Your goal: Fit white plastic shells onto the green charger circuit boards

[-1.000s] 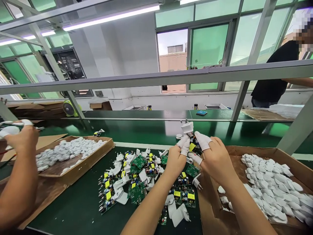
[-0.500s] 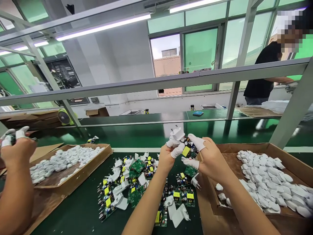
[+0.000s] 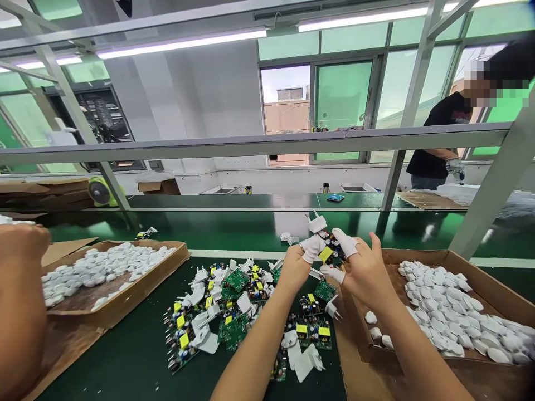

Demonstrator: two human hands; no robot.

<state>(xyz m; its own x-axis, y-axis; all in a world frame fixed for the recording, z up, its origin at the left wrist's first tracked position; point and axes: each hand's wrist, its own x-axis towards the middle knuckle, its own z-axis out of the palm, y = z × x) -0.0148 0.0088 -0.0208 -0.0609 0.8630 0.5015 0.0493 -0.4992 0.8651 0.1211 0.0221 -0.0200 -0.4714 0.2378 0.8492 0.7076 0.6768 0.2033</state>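
Both my hands hold one small circuit board (image 3: 333,248) with a yellow-wrapped transformer, raised above the green bench. A white two-pin plug piece (image 3: 316,224) is at its upper end, pins pointing up. My left hand (image 3: 297,266), in white finger cots, pinches the board's left side just below the plug piece. My right hand (image 3: 358,266), also in finger cots, grips the board's right edge. Whether plug and board are joined is hidden by the fingers. Below them lie more circuit boards (image 3: 301,333) and a white plug housing (image 3: 308,363).
A heap of boards and white plug parts (image 3: 236,281) lies left of my arms. Cardboard trays of white pieces stand right (image 3: 447,306) and left (image 3: 108,273). Another person's arm (image 3: 20,301) is at far left; a person in black (image 3: 438,133) stands beyond the frame.
My hands and the board have shifted slightly right in view. A white part now shows on the green belt behind them. The other person's hand at left has moved mostly out of view.
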